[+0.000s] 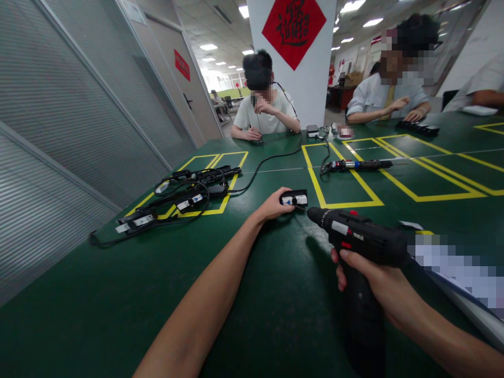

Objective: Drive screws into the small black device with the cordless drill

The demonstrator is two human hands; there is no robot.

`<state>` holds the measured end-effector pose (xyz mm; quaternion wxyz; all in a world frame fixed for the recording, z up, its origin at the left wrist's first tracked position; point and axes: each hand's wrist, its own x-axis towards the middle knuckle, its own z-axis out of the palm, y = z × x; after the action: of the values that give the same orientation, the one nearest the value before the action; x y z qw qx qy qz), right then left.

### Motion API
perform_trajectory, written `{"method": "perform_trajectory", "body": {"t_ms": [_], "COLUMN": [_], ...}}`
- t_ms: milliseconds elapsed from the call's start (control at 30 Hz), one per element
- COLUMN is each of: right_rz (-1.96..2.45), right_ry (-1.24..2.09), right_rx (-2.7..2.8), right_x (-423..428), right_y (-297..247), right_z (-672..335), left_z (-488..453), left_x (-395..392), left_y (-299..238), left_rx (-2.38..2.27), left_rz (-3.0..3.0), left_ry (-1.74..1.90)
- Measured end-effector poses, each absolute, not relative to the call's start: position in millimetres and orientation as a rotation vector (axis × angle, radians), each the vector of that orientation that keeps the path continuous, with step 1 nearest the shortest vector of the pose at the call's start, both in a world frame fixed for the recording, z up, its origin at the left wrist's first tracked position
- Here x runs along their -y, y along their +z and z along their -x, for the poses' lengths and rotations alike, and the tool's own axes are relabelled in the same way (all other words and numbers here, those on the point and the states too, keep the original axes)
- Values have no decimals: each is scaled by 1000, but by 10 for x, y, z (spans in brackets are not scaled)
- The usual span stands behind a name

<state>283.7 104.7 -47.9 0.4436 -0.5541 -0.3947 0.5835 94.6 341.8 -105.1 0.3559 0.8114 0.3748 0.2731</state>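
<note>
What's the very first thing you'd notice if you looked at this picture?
Probably the black drill in the right hand, its tip pointing at a small black box that the left hand steadies on the green table. Then the big red sign on the white pillar at the back, and the tangle of black adapters and cords lying to the left.

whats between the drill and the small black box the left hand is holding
Only the drill's thin bit spans the gap from drill to black box, seen in the head view.

left hand [273, 206] steadies a black adapter [293, 198]; right hand [378, 286] holds a drill [356, 239].
</note>
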Motion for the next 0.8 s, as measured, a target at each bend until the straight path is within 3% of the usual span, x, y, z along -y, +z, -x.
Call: {"method": "perform_trajectory", "body": {"t_ms": [800], "right_rz": [1359], "right_ry": [1455], "right_rx": [958], "right_x": [-1040], "right_y": [-482], "right_z": [-2842], "left_z": [-944], "left_x": [-3431], "left_y": [-1073], "left_rx": [-963], "left_rz": [-2150], "left_ry": [729]}}
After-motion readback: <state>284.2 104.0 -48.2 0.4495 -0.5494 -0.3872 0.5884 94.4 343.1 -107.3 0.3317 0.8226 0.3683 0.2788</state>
